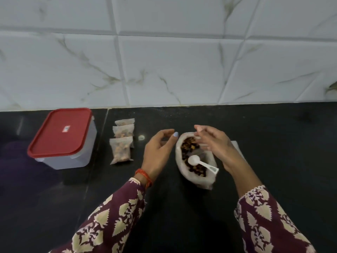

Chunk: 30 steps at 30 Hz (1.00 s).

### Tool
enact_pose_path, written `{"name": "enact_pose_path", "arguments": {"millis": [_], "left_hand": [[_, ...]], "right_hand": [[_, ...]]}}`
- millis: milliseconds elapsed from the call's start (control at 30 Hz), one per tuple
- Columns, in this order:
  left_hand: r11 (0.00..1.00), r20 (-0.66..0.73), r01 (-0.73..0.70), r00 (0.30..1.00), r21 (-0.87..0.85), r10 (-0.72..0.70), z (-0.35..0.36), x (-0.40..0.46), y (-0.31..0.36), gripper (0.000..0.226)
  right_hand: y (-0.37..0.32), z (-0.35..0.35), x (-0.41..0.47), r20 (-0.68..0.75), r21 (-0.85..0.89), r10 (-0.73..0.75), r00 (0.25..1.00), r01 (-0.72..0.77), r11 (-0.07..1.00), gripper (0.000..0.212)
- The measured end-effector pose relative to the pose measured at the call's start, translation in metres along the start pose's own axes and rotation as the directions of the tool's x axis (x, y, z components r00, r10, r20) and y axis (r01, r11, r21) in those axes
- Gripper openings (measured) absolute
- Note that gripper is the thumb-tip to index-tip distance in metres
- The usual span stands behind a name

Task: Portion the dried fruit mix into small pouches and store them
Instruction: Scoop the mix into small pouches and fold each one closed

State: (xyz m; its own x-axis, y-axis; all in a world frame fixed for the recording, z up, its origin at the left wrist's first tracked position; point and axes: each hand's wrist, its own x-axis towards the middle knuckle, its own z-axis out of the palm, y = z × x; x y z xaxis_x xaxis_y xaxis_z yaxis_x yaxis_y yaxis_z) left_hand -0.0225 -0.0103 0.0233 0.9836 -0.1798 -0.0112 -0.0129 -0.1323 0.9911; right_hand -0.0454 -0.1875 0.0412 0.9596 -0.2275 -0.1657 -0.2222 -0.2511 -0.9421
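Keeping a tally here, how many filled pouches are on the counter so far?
3 filled pouches, overlapping in a row between the red-lidded container and the left hand. More could lie hidden underneath.

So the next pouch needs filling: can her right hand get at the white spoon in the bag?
Probably yes. The white spoon lies on top of the mix in the open bag, uncovered, and the right hand hovers beside it, apparently holding nothing.

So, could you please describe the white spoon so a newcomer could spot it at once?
On the black countertop, between the two hands, an open bag of dried fruit mix stands. The small white plastic spoon lies across its dark contents, handle over the right rim; it is the only utensil there.
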Motion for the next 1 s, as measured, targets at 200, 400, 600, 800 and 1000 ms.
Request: {"name": "enact_pose_path", "arguments": {"millis": [200, 400, 600, 800, 1000], "left_hand": [[0.978, 0.258, 0.155, 0.959, -0.136, -0.116, 0.109, 0.016, 0.014, 0.021], [0.904, 0.359, 0.428, 0.844, -0.001, -0.399, 0.188, 0.029, 0.002, 0.069], [0.828, 0.297, 0.561, 0.792, -0.007, -0.534, 0.213, 0.031, -0.011, 0.092], [0.819, 0.299, 0.567, 0.798, -0.082, -0.523, 0.22, 0.034, -0.029, 0.117], [0.855, 0.321, 0.494, 0.845, -0.16, -0.428, 0.212, 0.024, -0.012, 0.102]], "right_hand": [[0.049, -0.082, 0.008, -0.288, -0.164, -0.043, 0.957, -0.005, 0.986, 0.034], [0.12, -0.114, 0.026, -0.36, -0.362, 0.073, 0.93, -0.211, 0.908, 0.055], [0.149, -0.108, 0.032, -0.28, -0.581, 0.053, 0.959, -0.213, 0.786, 0.055], [0.151, -0.107, 0.031, -0.284, -0.599, 0.006, 0.959, -0.183, 0.779, 0.052], [0.135, -0.106, 0.024, -0.354, -0.502, -0.078, 0.932, -0.119, 0.857, 0.05]]}}
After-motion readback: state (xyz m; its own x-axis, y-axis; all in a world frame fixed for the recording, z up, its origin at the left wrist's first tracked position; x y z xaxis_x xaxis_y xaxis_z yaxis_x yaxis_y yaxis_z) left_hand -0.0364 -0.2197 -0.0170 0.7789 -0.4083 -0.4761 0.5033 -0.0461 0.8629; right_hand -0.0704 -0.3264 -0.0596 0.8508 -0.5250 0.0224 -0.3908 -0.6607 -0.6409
